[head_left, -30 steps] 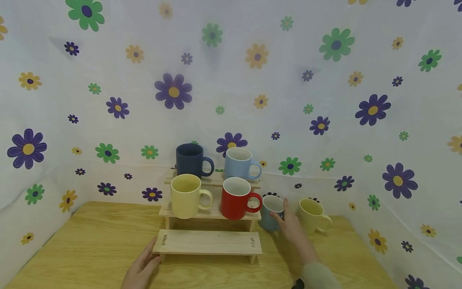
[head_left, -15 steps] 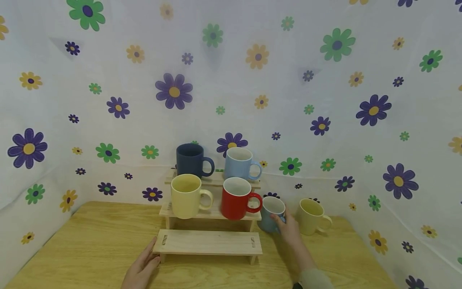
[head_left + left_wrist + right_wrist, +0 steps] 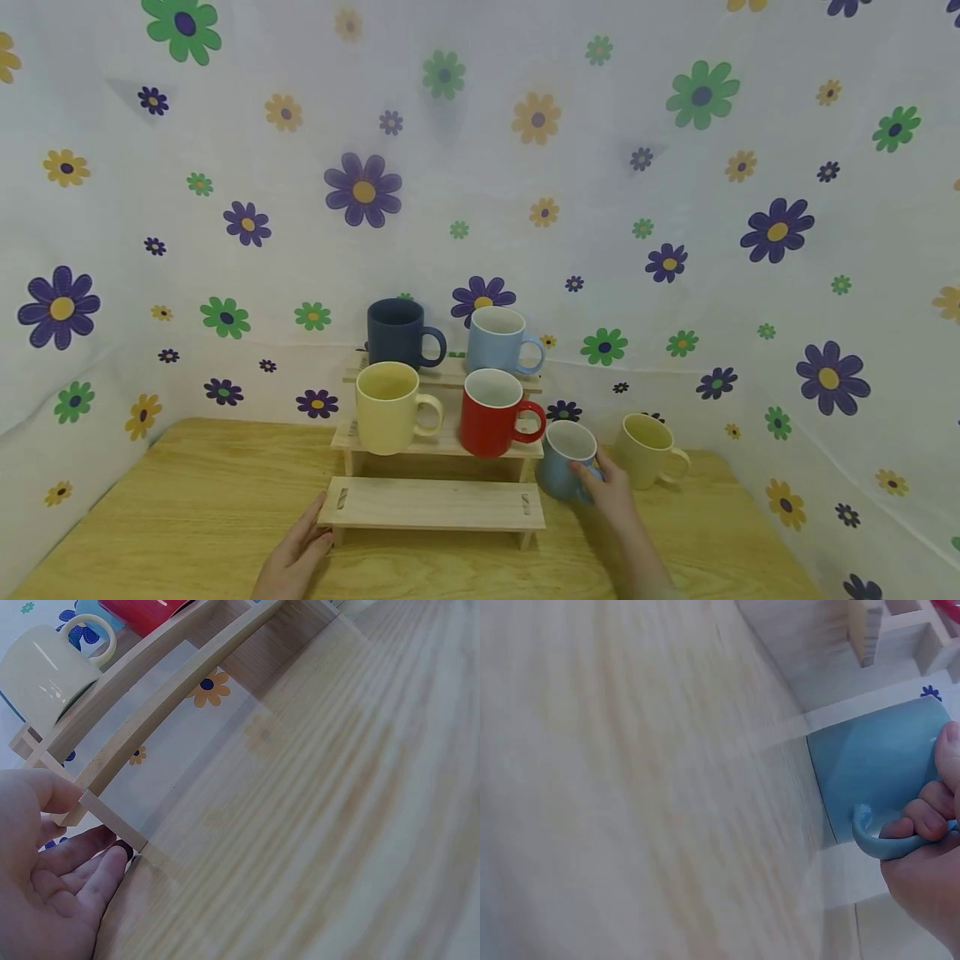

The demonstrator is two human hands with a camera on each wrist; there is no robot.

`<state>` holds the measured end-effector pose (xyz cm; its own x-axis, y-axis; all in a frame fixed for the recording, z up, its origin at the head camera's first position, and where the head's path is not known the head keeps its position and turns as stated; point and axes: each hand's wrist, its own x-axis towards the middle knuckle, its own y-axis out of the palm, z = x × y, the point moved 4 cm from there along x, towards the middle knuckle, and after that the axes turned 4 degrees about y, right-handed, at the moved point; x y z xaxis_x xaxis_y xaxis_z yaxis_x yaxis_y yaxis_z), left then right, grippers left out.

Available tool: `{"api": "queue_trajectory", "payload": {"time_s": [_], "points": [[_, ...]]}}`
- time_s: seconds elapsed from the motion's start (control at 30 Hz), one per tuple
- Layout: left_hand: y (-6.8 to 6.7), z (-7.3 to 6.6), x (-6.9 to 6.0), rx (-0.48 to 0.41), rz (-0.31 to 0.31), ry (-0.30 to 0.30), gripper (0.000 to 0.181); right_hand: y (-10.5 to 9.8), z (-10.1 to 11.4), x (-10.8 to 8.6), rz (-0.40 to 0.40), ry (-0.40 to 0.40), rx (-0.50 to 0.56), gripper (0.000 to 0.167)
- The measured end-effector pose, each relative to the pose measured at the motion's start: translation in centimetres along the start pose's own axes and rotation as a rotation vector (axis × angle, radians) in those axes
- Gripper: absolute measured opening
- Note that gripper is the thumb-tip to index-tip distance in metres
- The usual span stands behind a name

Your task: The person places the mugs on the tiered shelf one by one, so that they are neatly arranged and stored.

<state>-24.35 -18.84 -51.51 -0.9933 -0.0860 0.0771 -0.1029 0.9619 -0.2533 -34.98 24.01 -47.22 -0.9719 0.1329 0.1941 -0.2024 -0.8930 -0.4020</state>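
My right hand (image 3: 613, 492) grips a blue mug (image 3: 558, 467) with a pale inside, just right of a stepped wooden stand (image 3: 438, 504). In the right wrist view, fingers (image 3: 934, 799) curl through the handle and the thumb lies against the mug's (image 3: 877, 761) side. Whether its base touches the table cannot be told. My left hand (image 3: 294, 554) holds the left end of the stand's lowest board; in the left wrist view its fingers (image 3: 90, 862) bend around the end leg.
On the top step stand a navy mug (image 3: 395, 333) and a light blue mug (image 3: 495, 342). A yellow mug (image 3: 386, 408) and a red mug (image 3: 489, 414) occupy the middle step. Another yellow mug (image 3: 645, 450) rests on the wooden table (image 3: 187, 508), before a flowered cloth (image 3: 262, 375).
My right hand has shifted from the mug's rim and side to its handle. The blue mug has come slightly toward me. My left hand stays in place.
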Motion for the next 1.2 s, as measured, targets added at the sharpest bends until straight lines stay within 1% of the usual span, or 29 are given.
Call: {"api": "queue_trajectory", "payload": {"time_s": [0.1, 0.3, 0.47, 0.6, 0.7, 0.8, 0.83, 0.97, 1.17, 1.2], "points": [[0.0, 0.0, 0.0, 0.002, 0.001, -0.006, 0.060, -0.2, -0.2, -0.7, 0.008, 0.036, 0.048, 0.064], [0.0, 0.0, -0.1, 0.011, 0.003, -0.021, 0.060, -0.9, -0.6, -2.0, -0.041, 0.129, 0.068, 0.067], [0.0, 0.1, 0.0, 0.018, 0.002, -0.019, 0.060, -1.7, -0.3, -2.7, -0.081, 0.183, 0.088, 0.068], [0.0, 0.0, 0.1, 0.027, -0.004, -0.009, 0.059, -2.5, 0.1, -3.0, -0.094, 0.174, 0.065, 0.065], [0.0, 0.1, 0.1, 0.023, -0.009, -0.012, 0.058, -3.1, 0.5, -3.3, -0.104, 0.165, 0.040, 0.063], [0.0, 0.1, 0.2, 0.028, -0.004, 0.009, 0.058, -3.9, 1.0, -3.8, -0.100, 0.170, 0.048, 0.063], [0.0, 0.1, 0.2, 0.031, -0.007, 0.001, 0.058, -4.1, 1.2, -4.0, -0.099, 0.174, 0.046, 0.064], [0.0, 0.2, 0.2, 0.044, -0.005, 0.006, 0.059, -5.0, 2.1, -4.8, -0.082, 0.188, 0.075, 0.065], [0.0, 0.2, 0.3, 0.056, -0.003, 0.015, 0.059, -5.7, 3.6, -5.8, -0.064, 0.168, 0.147, 0.061], [0.0, 0.2, 0.2, 0.056, -0.002, 0.024, 0.059, -5.8, 3.8, -6.0, -0.060, 0.163, 0.150, 0.060]]}}
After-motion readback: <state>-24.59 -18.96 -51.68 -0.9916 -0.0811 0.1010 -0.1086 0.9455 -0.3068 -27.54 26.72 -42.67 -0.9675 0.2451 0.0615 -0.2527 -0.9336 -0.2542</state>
